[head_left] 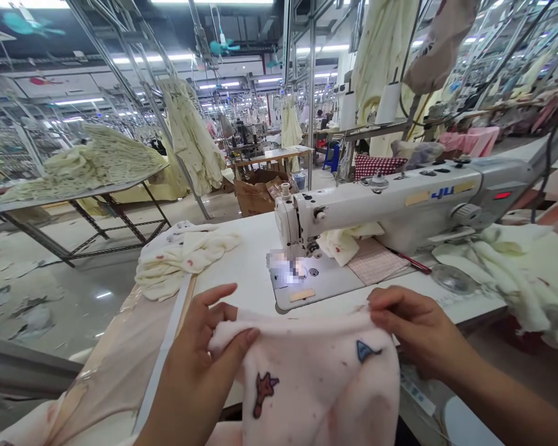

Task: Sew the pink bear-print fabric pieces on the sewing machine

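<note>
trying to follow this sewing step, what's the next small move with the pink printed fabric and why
Probably slide the pink printed fabric forward to the needle plate. Left hand and right hand pinch its top edge, stretched level, but it lies short of the sewing machine.

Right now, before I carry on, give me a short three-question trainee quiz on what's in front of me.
1. True or false: both hands grip the top edge of the pink printed fabric.
2. Which lies left of the sewing machine on the table? A) scissors B) a cream fabric pile C) a thread cone
3. Fill in: the left hand pinches the fabric between thumb and ____.

Key:
1. True; the right hand holds the other end.
2. B
3. fingers
</note>
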{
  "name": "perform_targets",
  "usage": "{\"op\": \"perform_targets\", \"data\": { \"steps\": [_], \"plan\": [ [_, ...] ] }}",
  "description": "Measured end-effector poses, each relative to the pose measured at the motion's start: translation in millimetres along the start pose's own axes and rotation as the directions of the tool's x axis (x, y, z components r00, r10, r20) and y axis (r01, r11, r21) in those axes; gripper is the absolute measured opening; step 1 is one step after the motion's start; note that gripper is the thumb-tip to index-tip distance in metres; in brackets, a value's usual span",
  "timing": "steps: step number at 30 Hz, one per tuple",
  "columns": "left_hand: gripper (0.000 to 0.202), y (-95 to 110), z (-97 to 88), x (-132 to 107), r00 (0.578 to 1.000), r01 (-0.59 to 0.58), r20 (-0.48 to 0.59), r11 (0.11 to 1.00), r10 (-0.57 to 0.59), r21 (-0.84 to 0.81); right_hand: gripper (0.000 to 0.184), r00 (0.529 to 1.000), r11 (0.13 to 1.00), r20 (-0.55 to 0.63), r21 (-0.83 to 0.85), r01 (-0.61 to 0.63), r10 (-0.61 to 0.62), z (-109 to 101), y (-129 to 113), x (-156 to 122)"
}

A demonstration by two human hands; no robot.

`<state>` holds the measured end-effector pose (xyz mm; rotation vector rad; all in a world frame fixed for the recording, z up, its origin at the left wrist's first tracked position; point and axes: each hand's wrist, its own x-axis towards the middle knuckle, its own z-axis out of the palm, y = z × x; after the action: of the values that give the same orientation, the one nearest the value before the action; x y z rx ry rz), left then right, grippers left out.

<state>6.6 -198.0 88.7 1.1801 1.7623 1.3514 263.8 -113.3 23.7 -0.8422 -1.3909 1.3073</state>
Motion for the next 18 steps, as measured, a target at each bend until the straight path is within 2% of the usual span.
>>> {"op": "perform_targets", "data": {
  "steps": [2,4,6,8,9,10,11,12,13,15,16,17,18],
  "plan": [
    [0.042,-1.4,-2.7,0.2,0.992,-0.119,-0.013,0.983,0.122,0.136,0.01,0.995,0.986,0.068,-0.148,0.077,-0.067,-4.5,-4.1,2.5],
    [0.031,-5.7,-7.5,4.3,0.949,-0.31,0.043,0.896,0.313,0.317,0.01,0.974,0.928,0.159,-0.311,0.205,-0.162,-8.1,-5.3,5.5],
    [0.024,-10.9,-12.2,11.9,0.835,-0.541,0.178,0.722,0.52,0.43,0.015,0.918,0.778,0.256,-0.489,0.394,-0.304,-10.1,-1.0,8.3],
    [0.02,-14.6,-14.5,22.1,0.705,-0.698,0.305,0.549,0.64,0.46,0.014,0.835,0.57,0.335,-0.616,0.544,-0.436,-10.6,5.6,11.2],
    [0.017,-15.4,-14.4,27.7,0.673,-0.725,0.334,0.496,0.66,0.479,0.012,0.798,0.491,0.372,-0.641,0.59,-0.474,-10.7,6.9,13.0],
    [0.014,-15.4,-13.3,33.5,0.665,-0.727,0.342,0.472,0.664,0.499,0.012,0.773,0.455,0.41,-0.636,0.623,-0.485,-11.3,5.2,15.4],
    [0.012,-15.0,-11.4,39.2,0.679,-0.713,0.334,0.48,0.654,0.511,0.014,0.76,0.47,0.457,-0.601,0.646,-0.461,-12.7,-0.6,18.4],
    [0.011,-14.2,-8.7,44.3,0.708,-0.688,0.314,0.52,0.633,0.506,0.016,0.754,0.528,0.513,-0.54,0.655,-0.409,-14.9,-10.8,21.9],
    [0.012,-13.5,-5.3,48.5,0.746,-0.657,0.288,0.59,0.601,0.469,0.017,0.738,0.609,0.584,-0.462,0.645,-0.338,-17.8,-25.0,25.9],
    [0.015,-13.4,2.1,52.7,0.842,-0.533,0.275,0.793,0.464,0.296,0.014,0.662,0.738,0.722,-0.334,0.587,-0.2,-24.3,-59.8,34.6],
    [0.018,-14.2,5.1,52.1,0.886,-0.418,0.299,0.89,0.355,0.181,0.011,0.595,0.742,0.788,-0.301,0.598,-0.16,-26.3,-76.1,38.5],
    [0.021,-15.5,6.9,49.7,0.91,-0.273,0.346,0.959,0.231,0.077,0.011,0.534,0.703,0.832,-0.292,0.649,-0.148,-26.5,-88.6,41.6],
    [0.026,-16.7,6.7,46.0,0.909,-0.119,0.404,0.993,0.107,0.006,0.014,0.481,0.624,0.86,-0.285,0.727,-0.167,-24.2,-95.8,43.3]
  ]
}}
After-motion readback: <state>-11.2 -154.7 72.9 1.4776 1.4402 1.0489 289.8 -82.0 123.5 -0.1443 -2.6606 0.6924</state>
